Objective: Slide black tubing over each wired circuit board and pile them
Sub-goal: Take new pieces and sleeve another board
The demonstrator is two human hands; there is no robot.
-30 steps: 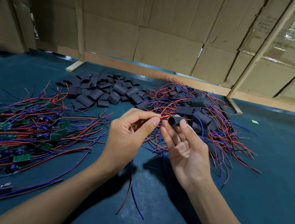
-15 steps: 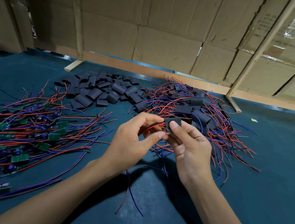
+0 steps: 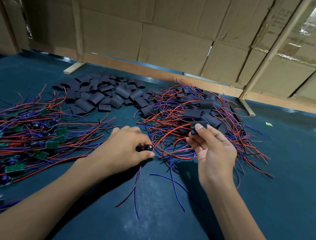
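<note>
left hand (image 3: 124,147) at 6 o'clock centre, low over the table (image 3: 163,230), fingers curled round a small dark circuit board (image 3: 145,148); its red and blue leads arc off toward 2 o'clock. right hand (image 3: 212,150) raised just beside it at 3 o'clock, thumb and forefinger pinching one black tube piece (image 3: 197,127), other fingers loosely bent. tube and board are apart, tube not yet on the board.

bare boards pile (image 3: 19,135) at 9 o'clock, green boards tangled in wire. loose tube pile (image 3: 106,96) at 11 o'clock. sleeved pile (image 3: 201,113) at 1 o'clock, right behind the right hand. cardboard wall (image 3: 160,34) at 12 o'clock.

risks, as judgement: leads look threaded toward the tube but cannot tell if they run through it; if one lead misses the bore, the tube jams at the board edge. tube is pinched flat, so its mouth may be closed when the board arrives. loose leads lie across the sleeved pile's wires and could snag and drag neighbours. components on the board may catch the tube lip.
</note>
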